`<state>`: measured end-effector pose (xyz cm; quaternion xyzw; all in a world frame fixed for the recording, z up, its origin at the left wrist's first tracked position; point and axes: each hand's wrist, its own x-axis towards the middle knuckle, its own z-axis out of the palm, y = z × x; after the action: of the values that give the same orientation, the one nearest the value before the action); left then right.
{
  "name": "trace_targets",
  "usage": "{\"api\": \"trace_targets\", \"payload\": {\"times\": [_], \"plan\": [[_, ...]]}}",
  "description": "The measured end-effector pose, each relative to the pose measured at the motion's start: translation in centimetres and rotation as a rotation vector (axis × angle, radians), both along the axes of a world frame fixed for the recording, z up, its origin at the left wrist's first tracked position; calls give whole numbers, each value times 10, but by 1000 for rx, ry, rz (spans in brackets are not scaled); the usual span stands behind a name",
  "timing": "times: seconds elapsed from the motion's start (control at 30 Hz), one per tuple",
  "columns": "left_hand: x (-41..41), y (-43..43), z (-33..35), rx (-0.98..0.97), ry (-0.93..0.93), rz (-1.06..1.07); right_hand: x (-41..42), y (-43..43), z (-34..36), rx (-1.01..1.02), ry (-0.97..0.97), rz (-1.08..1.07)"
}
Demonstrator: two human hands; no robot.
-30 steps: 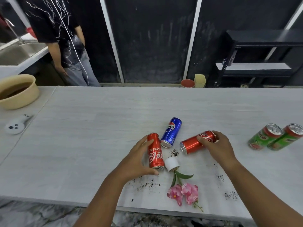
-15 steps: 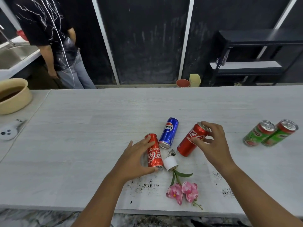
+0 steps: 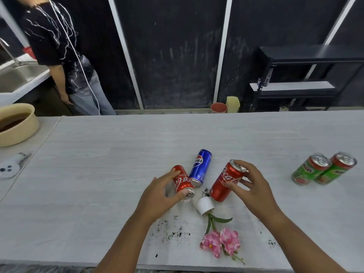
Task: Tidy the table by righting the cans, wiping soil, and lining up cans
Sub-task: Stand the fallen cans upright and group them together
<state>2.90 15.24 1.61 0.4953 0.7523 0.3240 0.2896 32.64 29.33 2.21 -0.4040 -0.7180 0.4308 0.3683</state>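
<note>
My left hand (image 3: 159,196) grips a red cola can (image 3: 182,181) that lies on its side on the white table (image 3: 98,174). My right hand (image 3: 254,189) holds a second red cola can (image 3: 226,181) near its top, and that can leans almost upright on its base. Between them a blue Pepsi can (image 3: 200,167) lies on its side. Two green Milo cans (image 3: 310,169) (image 3: 334,168) stand together at the right. Black soil (image 3: 173,231) is scattered near the front edge, with more soil (image 3: 205,192) between the cans and a small soil patch (image 3: 272,242) at the right.
A tipped white pot (image 3: 204,205) with a pink artificial flower (image 3: 220,242) lies in front of the cans. A beige bowl (image 3: 17,125) and a white round device (image 3: 8,169) sit at the far left. A person (image 3: 65,56) stands beyond the table by a sink.
My right hand has tipped its red can from lying flat up to nearly upright. My left hand closed round the other red can, which still lies on its side.
</note>
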Motion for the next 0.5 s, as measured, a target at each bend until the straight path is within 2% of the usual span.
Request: {"api": "trace_targets", "payload": {"times": [0.33,0.5], "plan": [[-16,30,17,92,-117,170,-18,-2,3,148,-75,66],[-23,44,22,98,-218,208,-24,-2,-3,86,-106,43]]}}
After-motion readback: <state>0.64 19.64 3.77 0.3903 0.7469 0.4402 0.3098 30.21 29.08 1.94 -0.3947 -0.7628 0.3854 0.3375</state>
